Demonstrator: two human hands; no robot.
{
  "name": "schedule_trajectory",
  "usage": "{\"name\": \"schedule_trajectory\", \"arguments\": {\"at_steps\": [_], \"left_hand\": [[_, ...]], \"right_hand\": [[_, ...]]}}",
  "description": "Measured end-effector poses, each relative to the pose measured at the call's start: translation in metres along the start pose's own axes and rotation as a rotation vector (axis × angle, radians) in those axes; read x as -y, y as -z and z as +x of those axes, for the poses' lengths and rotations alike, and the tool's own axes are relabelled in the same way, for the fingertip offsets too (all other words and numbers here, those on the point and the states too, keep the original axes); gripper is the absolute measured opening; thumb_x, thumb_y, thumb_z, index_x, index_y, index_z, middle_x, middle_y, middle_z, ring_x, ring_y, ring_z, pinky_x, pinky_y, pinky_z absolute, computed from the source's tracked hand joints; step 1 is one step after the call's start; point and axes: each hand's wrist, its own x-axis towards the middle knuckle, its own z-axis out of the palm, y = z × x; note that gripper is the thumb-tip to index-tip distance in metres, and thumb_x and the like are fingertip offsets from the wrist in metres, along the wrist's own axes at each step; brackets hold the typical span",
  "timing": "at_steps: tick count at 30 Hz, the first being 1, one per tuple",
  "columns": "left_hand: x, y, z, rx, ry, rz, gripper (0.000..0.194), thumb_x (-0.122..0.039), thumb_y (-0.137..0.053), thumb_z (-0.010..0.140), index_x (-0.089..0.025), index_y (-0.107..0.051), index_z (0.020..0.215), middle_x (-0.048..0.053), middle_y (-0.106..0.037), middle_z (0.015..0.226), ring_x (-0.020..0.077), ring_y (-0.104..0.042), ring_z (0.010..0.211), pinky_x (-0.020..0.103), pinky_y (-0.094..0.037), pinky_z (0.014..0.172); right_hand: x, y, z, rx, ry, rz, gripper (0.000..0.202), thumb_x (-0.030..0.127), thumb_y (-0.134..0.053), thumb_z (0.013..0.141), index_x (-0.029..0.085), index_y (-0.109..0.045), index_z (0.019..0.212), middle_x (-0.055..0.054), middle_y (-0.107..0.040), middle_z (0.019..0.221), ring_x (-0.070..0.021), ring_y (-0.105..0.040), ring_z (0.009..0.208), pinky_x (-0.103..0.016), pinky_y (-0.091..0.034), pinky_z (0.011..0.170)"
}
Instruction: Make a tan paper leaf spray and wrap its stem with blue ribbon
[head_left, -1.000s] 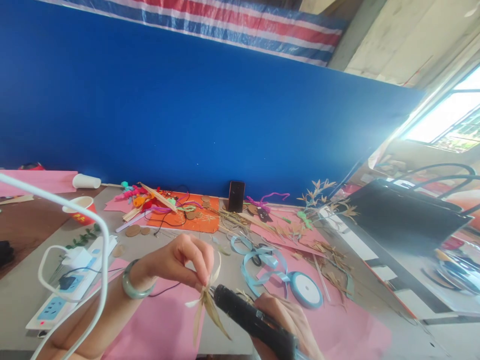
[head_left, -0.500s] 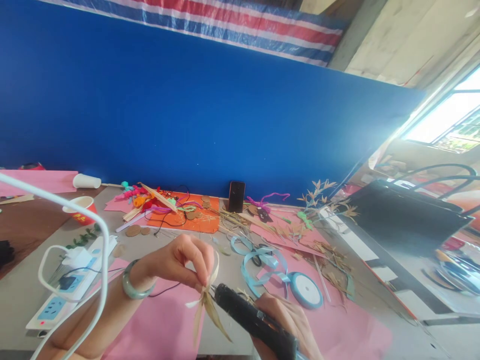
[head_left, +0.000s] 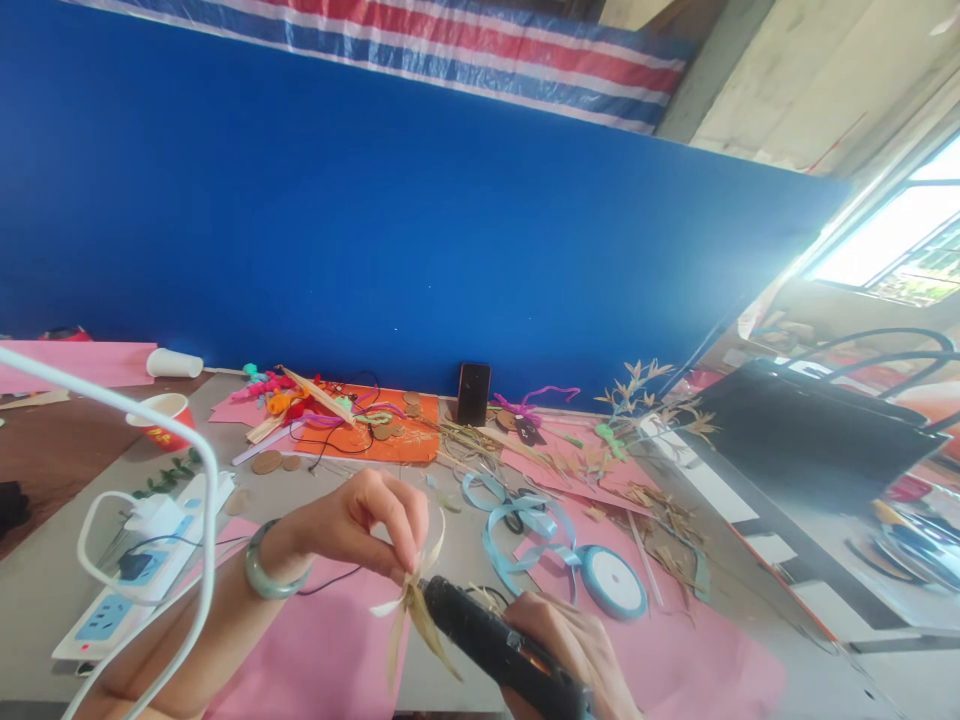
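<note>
My left hand (head_left: 379, 525), with a pale green bangle (head_left: 274, 565) at the wrist, pinches a bundle of dried leaves (head_left: 420, 625) above the pink paper (head_left: 315, 650). Several pale strips fan out below and beside the fingertips. In my right hand (head_left: 570, 645) is a black glue gun (head_left: 499, 640), pointing up and left. Its nozzle end meets the bundle just below my left fingertips; the very tip is hidden among the leaves.
Blue ribbon and its spool (head_left: 613, 582) lie right of centre. A power strip (head_left: 142, 575), a red paper cup (head_left: 163, 420) and a white cable (head_left: 206, 500) are at left. A phone (head_left: 473, 394) leans on the blue panel (head_left: 420, 220).
The glue gun and my right hand have shifted slightly left, bringing the nozzle closer into the leaves. My left hand has barely moved.
</note>
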Motion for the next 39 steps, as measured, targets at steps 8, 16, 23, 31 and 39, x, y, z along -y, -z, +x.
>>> {"name": "schedule_trajectory", "arguments": {"at_steps": [8, 16, 23, 31, 39], "left_hand": [[0.001, 0.000, 0.000, -0.003, 0.012, -0.044, 0.022, -0.002, -0.077, 0.068, -0.019, -0.077, 0.082, 0.005, -0.063, 0.070, 0.0141, -0.061, 0.064, 0.027, -0.049, 0.060], [-0.002, 0.002, -0.001, -0.010, 0.048, 0.027, 0.021, -0.004, -0.077, 0.069, -0.021, -0.078, 0.082, 0.006, -0.063, 0.070, 0.0148, -0.060, 0.064, 0.029, -0.050, 0.061], [-0.004, 0.001, -0.001, -0.008, 0.072, 0.023, 0.017, -0.008, -0.077, 0.071, -0.021, -0.078, 0.081, 0.006, -0.063, 0.070, 0.0153, -0.060, 0.064, 0.029, -0.050, 0.061], [-0.004, 0.001, 0.001, -0.006, 0.044, 0.024, 0.017, -0.006, -0.077, 0.070, -0.020, -0.077, 0.080, 0.006, -0.064, 0.070, 0.0149, -0.061, 0.065, 0.027, -0.049, 0.060], [-0.004, 0.002, -0.001, -0.028, 0.036, 0.047, 0.015, -0.008, -0.077, 0.071, -0.020, -0.076, 0.080, 0.005, -0.063, 0.069, 0.0142, -0.059, 0.063, 0.028, -0.048, 0.059]], "right_hand": [[0.000, 0.001, 0.001, -0.005, -0.030, 0.034, 0.026, 0.039, -0.033, 0.101, 0.023, -0.049, 0.088, 0.001, -0.060, 0.058, -0.0135, -0.056, 0.043, -0.025, -0.043, 0.047], [0.001, -0.002, -0.001, -0.004, -0.042, 0.022, 0.026, 0.039, -0.032, 0.101, 0.023, -0.049, 0.089, 0.001, -0.059, 0.058, -0.0142, -0.057, 0.043, -0.026, -0.043, 0.047], [0.000, -0.003, -0.001, 0.000, -0.030, 0.057, 0.023, 0.036, -0.034, 0.100, 0.023, -0.048, 0.088, 0.001, -0.058, 0.057, -0.0139, -0.055, 0.043, -0.026, -0.041, 0.046], [0.000, -0.002, -0.002, -0.018, -0.070, 0.050, 0.023, 0.038, -0.037, 0.099, 0.023, -0.050, 0.087, 0.000, -0.059, 0.058, -0.0143, -0.055, 0.043, -0.025, -0.043, 0.047], [0.001, -0.006, -0.018, 0.042, -0.304, 0.220, 0.024, 0.042, -0.047, 0.093, 0.024, -0.058, 0.082, -0.002, -0.061, 0.061, -0.0176, -0.058, 0.052, -0.027, -0.047, 0.050]]}}
